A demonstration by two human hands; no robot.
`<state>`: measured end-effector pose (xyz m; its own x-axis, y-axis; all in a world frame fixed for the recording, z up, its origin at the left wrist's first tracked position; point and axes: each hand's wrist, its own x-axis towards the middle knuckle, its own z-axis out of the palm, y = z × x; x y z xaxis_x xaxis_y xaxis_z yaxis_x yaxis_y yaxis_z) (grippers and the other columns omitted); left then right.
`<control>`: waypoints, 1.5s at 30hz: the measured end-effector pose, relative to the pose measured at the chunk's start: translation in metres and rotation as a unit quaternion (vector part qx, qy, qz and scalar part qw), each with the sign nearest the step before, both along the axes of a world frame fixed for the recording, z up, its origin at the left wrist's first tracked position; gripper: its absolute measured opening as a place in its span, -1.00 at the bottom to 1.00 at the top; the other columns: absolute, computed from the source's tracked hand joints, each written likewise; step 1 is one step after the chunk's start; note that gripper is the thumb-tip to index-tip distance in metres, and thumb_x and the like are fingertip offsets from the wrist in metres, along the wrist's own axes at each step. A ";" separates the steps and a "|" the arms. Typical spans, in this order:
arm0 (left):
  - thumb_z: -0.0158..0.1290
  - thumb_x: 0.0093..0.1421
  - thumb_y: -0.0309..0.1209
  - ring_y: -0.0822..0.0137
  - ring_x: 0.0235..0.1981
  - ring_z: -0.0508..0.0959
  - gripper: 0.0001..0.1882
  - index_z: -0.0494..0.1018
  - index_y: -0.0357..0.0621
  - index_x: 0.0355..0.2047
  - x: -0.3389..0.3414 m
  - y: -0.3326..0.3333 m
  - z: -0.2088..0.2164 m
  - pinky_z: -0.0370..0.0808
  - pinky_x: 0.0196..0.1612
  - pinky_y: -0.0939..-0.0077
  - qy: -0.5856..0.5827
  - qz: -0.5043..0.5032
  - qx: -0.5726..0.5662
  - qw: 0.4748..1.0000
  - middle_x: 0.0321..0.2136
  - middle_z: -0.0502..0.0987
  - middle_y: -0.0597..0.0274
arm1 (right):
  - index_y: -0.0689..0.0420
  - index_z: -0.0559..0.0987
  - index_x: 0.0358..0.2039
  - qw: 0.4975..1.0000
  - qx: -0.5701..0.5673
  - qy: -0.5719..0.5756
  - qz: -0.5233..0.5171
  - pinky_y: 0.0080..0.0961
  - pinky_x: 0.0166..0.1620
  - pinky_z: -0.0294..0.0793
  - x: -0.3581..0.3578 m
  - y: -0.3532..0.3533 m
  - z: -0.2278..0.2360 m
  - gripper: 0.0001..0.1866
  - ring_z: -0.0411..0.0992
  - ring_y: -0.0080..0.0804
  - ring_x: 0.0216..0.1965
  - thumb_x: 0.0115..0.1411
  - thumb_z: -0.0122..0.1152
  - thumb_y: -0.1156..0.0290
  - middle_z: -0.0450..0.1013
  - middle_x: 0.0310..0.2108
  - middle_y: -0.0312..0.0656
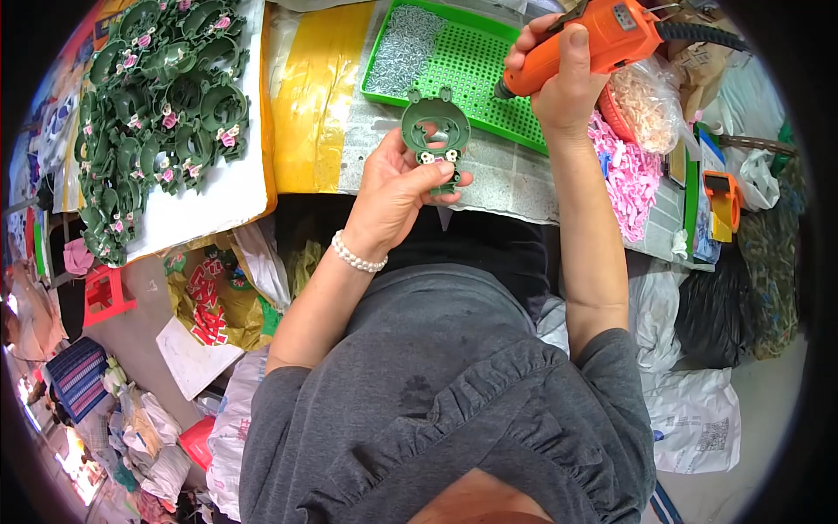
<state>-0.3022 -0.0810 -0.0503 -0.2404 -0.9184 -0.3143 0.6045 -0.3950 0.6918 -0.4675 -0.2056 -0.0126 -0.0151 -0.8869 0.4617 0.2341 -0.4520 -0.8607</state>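
Note:
My left hand [397, 188] grips a dark green plastic housing [445, 118] with a round opening and small cream and pink parts near its lower end. The thumb presses on those small parts. In my right hand [567, 92] is an orange electric screwdriver [580, 54], its dark tip pointing down and left over a green perforated tray [476, 65]. Small silver screws [406, 44] fill the tray's left part. The screwdriver tip is apart from the housing.
At the left, a pile of similar green housings [175, 113] lies on a white board [188, 210]. Right of my forearm are pink plastic pieces [624, 175], a red basket [614, 106] with a bag of cream pieces [646, 105], and an orange tape dispenser [724, 201]. A black cable [698, 35] trails from the screwdriver.

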 end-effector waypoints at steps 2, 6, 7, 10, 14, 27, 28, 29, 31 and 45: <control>0.04 0.07 -0.62 0.24 -0.30 0.57 -0.56 0.20 -0.13 -0.04 -0.001 -0.001 -0.001 0.58 -0.39 0.52 -0.004 0.000 0.000 1.000 -0.20 0.39 0.22 | 0.28 0.37 -0.36 1.000 0.001 -0.003 0.004 -0.54 -0.57 0.40 -0.002 0.001 0.002 -0.48 0.36 -0.41 -0.62 0.12 0.07 -0.04 0.35 -0.56 -0.12; 0.04 0.07 -0.62 0.26 -0.30 0.57 -0.57 0.21 -0.13 -0.05 -0.002 -0.002 0.000 0.58 -0.38 0.51 -0.011 0.008 0.009 1.000 -0.19 0.39 0.22 | 0.22 0.35 -0.27 0.998 0.022 -0.054 0.015 -0.54 -0.50 0.41 0.000 0.011 0.019 -0.49 0.36 -0.41 -0.56 0.11 0.09 -0.03 0.35 -0.49 -0.13; 0.04 0.07 -0.61 0.26 -0.30 0.57 -0.57 0.21 -0.14 -0.05 -0.002 -0.002 -0.001 0.58 -0.38 0.51 -0.015 0.011 0.005 1.000 -0.20 0.40 0.23 | 0.19 0.34 -0.22 0.993 0.023 -0.114 0.019 -0.59 -0.49 0.42 0.002 0.015 0.022 -0.54 0.37 -0.44 -0.55 0.12 0.13 0.04 0.36 -0.47 -0.15; 0.05 0.07 -0.61 0.27 -0.31 0.58 -0.57 0.21 -0.14 -0.06 -0.003 -0.003 -0.001 0.58 -0.38 0.51 -0.026 0.017 0.000 1.000 -0.21 0.41 0.23 | 0.18 0.39 -0.27 0.993 0.054 -0.066 0.085 -0.36 -0.32 0.31 -0.017 0.014 0.025 -0.27 0.32 -0.36 -0.48 0.01 -0.04 -0.34 0.34 -0.42 -0.13; 0.05 0.06 -0.61 0.27 -0.33 0.58 -0.59 0.21 -0.15 -0.07 -0.006 -0.004 -0.003 0.59 -0.40 0.51 -0.035 0.024 -0.006 0.999 -0.23 0.42 0.22 | 0.15 0.40 -0.21 0.973 -0.034 -0.088 0.211 -0.36 -0.32 0.30 -0.015 0.032 0.033 -0.15 0.31 -0.39 -0.47 -0.07 -0.13 -0.48 0.33 -0.40 -0.14; 0.03 0.10 -0.61 0.27 -0.33 0.58 -0.61 0.25 -0.14 -0.06 -0.009 -0.001 -0.005 0.57 -0.39 0.52 -0.051 0.044 -0.020 0.998 -0.26 0.50 0.19 | 0.19 0.37 -0.22 0.977 -0.015 -0.053 0.205 -0.36 -0.31 0.37 0.010 0.064 0.019 -0.17 0.36 -0.39 -0.50 -0.06 -0.06 -0.44 0.34 -0.41 -0.13; 0.03 0.10 -0.61 0.27 -0.33 0.58 -0.61 0.25 -0.14 -0.06 -0.009 -0.001 -0.005 0.57 -0.39 0.52 -0.051 0.044 -0.020 0.998 -0.26 0.50 0.19 | 0.19 0.37 -0.22 0.976 -0.008 -0.055 0.209 -0.37 -0.30 0.37 0.009 0.063 0.018 -0.17 0.36 -0.40 -0.50 -0.06 -0.06 -0.43 0.34 -0.41 -0.14; 0.03 0.10 -0.61 0.27 -0.33 0.58 -0.61 0.25 -0.14 -0.06 -0.010 -0.001 -0.005 0.57 -0.39 0.52 -0.055 0.044 -0.019 0.997 -0.26 0.50 0.18 | 0.18 0.37 -0.22 0.976 -0.001 -0.058 0.212 -0.37 -0.30 0.36 0.009 0.063 0.017 -0.18 0.36 -0.40 -0.49 -0.05 -0.05 -0.43 0.34 -0.41 -0.14; 0.03 0.10 -0.60 0.27 -0.33 0.58 -0.61 0.24 -0.14 -0.06 -0.010 -0.001 -0.004 0.57 -0.39 0.52 -0.059 0.045 -0.017 0.997 -0.26 0.50 0.18 | 0.18 0.36 -0.22 0.977 0.004 -0.052 0.205 -0.38 -0.30 0.36 0.010 0.064 0.015 -0.18 0.36 -0.40 -0.49 -0.05 -0.05 -0.43 0.34 -0.40 -0.15; 0.03 0.06 -0.64 0.33 -0.38 0.58 -0.59 0.19 -0.26 -0.08 -0.015 -0.001 -0.004 0.57 -0.45 0.55 -0.075 0.065 -0.044 0.994 -0.30 0.49 0.14 | 0.17 0.36 -0.21 0.982 0.031 -0.047 0.182 -0.37 -0.30 0.36 0.012 0.070 0.011 -0.19 0.35 -0.40 -0.49 -0.06 -0.03 -0.42 0.33 -0.41 -0.15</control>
